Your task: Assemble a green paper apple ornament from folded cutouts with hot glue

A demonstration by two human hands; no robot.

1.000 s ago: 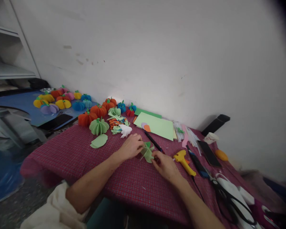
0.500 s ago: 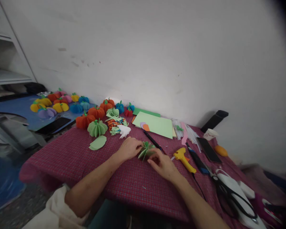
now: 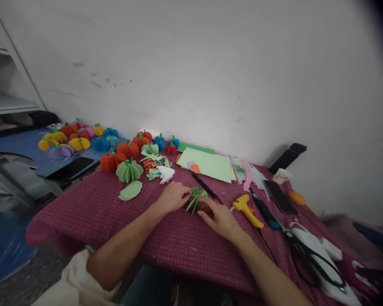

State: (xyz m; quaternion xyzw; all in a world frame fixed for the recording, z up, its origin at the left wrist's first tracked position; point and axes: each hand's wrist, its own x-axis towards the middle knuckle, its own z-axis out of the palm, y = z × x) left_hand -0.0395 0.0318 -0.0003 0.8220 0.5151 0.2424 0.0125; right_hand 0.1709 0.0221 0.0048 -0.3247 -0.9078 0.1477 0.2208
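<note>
Between my two hands, at the middle of the table, stands a light green paper pumpkin [image 3: 194,202] with fanned folds and a darker green top. My left hand [image 3: 175,196] pinches its left side with the fingertips. On the other side, my right hand [image 3: 218,216] has its fingers curled against the folds, thumb low near the front. Left of my hands lie light green paper cutouts [image 3: 130,191]. A finished light green paper pumpkin [image 3: 129,171] sits behind them. Just right of my right hand rests a yellow glue gun [image 3: 247,210].
Orange paper pumpkins [image 3: 127,149] and a heap of paper scraps [image 3: 155,165] are at the back left. Green sheets [image 3: 207,163] lie by the wall. A black pen [image 3: 204,185], a utility knife [image 3: 264,209], a phone [image 3: 280,197] and scissors [image 3: 312,259] surround the right side.
My hands stay on the paper pumpkin in nearly the same place. Its folds look slightly shifted, and the camera view has moved a little.
</note>
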